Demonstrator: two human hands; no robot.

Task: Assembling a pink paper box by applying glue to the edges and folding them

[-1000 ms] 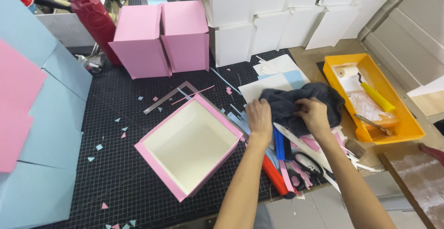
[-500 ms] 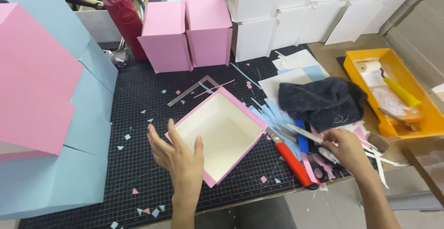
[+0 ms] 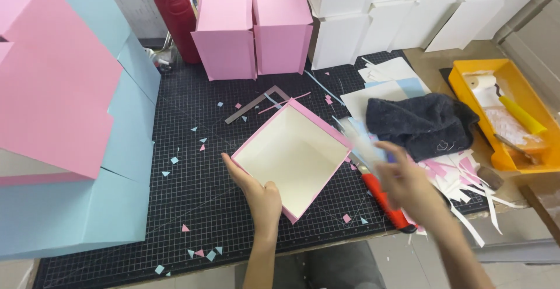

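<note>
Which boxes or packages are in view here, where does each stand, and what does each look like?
Open box: mat centre, square, pink outside, cream inside; left hand on its near-left edge.
Two pink boxes: back of mat, side by side, closed cubes.
White boxes: back right, stacked, plain.
Pink and blue boxes: left edge, large, piled.
Right hand: blurred, beside the open box; no labels or screens.
</note>
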